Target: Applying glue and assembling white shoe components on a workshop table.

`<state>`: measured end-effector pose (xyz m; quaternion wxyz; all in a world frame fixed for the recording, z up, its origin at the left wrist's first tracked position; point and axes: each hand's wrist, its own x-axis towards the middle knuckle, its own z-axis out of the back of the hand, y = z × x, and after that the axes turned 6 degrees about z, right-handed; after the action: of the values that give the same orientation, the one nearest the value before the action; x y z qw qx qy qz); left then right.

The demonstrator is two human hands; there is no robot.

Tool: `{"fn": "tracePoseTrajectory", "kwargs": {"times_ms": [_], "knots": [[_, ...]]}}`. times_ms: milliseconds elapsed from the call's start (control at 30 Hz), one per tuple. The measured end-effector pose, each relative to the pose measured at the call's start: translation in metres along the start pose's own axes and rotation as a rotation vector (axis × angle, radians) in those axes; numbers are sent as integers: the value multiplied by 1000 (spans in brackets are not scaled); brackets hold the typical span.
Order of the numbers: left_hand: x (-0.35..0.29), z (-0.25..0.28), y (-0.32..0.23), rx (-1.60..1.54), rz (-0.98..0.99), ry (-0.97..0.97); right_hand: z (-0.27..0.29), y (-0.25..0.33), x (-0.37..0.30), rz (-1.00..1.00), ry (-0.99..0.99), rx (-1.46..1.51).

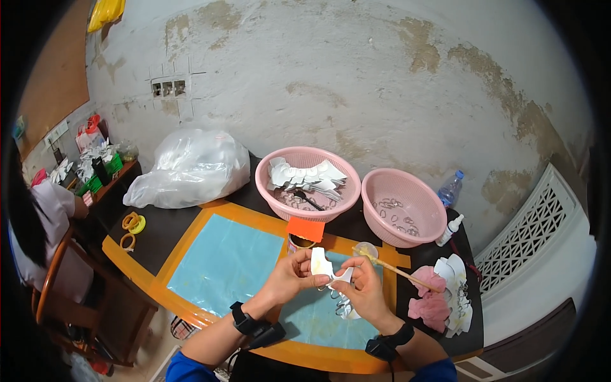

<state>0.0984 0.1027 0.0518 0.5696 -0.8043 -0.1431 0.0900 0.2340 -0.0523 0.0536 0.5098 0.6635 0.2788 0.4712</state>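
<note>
Over the blue mat (219,254), my left hand (289,279) pinches a white cut piece (322,260) with a pale yellowish patch, between thumb and fingers. My right hand (366,288) is closed on the other end of the same piece, near its narrow part. Metal rings (339,304) and more white material show just under my hands, partly hidden by them. Right behind my hands stand a small tin with an orange card (305,229) and a small round container (365,250). From the container a wooden stick (401,272) slants to the right.
Two pink baskets (261,181), (372,223) stand at the back. The left one holds white pieces, rings and a black-handled tool. A clear plastic bag (191,169), tape rolls (132,223), a pink cloth (428,309), a bottle (450,189) and another person (54,223) are around.
</note>
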Motion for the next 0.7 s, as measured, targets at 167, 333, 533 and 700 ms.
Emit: {"fn": "tracePoseTrajectory", "kwargs": {"times_ms": [167,333,533,700], "knots": [[-4,3,3,-127,37,-76,1,0,3,-34,-55,57],[-3,5,9,-67,80,-74,-3,-2,12,-19,139,-287],[-7,9,-1,-248,207,-75,-5,-3,13,-188,21,3],[-7,5,2,-92,83,-85,-1,-6,8,-169,-1,-27]]}}
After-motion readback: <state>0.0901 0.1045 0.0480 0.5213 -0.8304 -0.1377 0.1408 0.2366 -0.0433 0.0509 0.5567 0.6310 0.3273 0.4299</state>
